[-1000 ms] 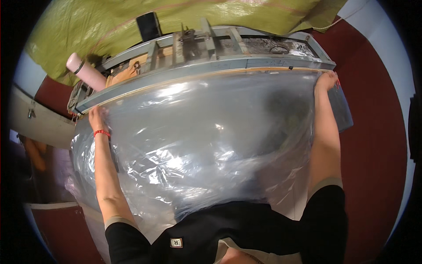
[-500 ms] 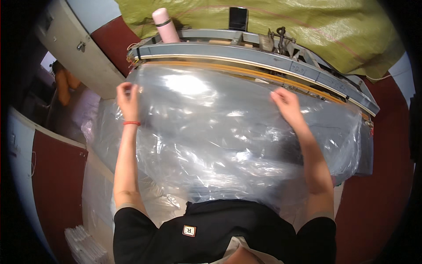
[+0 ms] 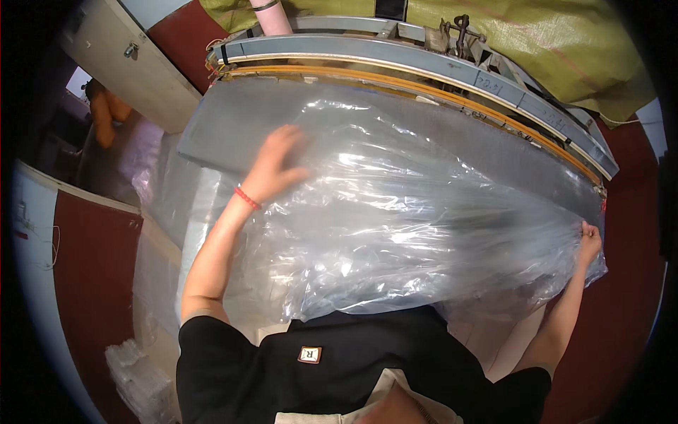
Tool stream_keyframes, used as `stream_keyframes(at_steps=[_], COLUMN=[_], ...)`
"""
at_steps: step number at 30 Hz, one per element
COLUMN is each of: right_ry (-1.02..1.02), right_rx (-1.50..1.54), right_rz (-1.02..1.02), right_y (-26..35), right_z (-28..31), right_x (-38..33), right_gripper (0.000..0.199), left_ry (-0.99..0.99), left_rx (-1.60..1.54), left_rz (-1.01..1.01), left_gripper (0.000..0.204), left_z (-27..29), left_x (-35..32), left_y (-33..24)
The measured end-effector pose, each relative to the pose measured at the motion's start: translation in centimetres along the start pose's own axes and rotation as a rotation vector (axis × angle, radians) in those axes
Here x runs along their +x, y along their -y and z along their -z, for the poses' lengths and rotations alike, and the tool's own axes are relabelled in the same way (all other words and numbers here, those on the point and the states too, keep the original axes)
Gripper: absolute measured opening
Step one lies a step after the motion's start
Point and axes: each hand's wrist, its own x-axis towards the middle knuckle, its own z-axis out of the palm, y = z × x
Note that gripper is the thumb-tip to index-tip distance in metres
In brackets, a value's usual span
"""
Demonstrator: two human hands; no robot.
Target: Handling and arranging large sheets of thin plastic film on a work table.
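A large sheet of clear plastic film [image 3: 381,219] lies wrinkled over a grey work surface [image 3: 233,113] and reaches back to my body. At the right end, the fingers of my right hand [image 3: 590,244] are closed on the edge of the film, and creases run from there toward the middle. My left hand [image 3: 277,166], with a red band at the wrist, is over the left part of the film, its fingers apart and slightly blurred. Whether its palm touches the film I cannot tell.
Behind the surface runs a long grey metal bar [image 3: 367,53] with orange strips [image 3: 395,83] along it. A pink bottle [image 3: 272,18] and a metal clamp-like part [image 3: 461,39] are at the back. Stacked clear bags [image 3: 141,378] lie at lower left, near a door [image 3: 134,63].
My right hand has moved right and nearer, pulling the film's edge with it. My left hand has moved inward and spread its fingers. The film has drawn away from the bar, baring grey surface.
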Motion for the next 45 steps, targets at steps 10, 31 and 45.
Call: stream_keyframes(at_steps=[10, 31, 45], right_ry=[0.036, 0.008, -0.021], right_rx=[0.106, -0.025, 0.022], right_rz=[-0.030, -0.030, -0.011], right_y=[-2.6, 0.5, 1.1], right_z=[-0.3, 0.2, 0.5], right_x=[0.8, 0.2, -0.1], right_gripper=[0.032, 0.036, 0.035], left_ry=[0.236, 0.817, 1.089], left_rx=[-0.449, -0.232, -0.302], left_rz=[0.467, -0.028, 0.130], left_gripper=[0.020, 0.011, 0.027], left_z=[2.7, -4.8, -6.3], left_x=[-3.2, -11.0, -14.0], left_y=[0.9, -4.0, 0.5])
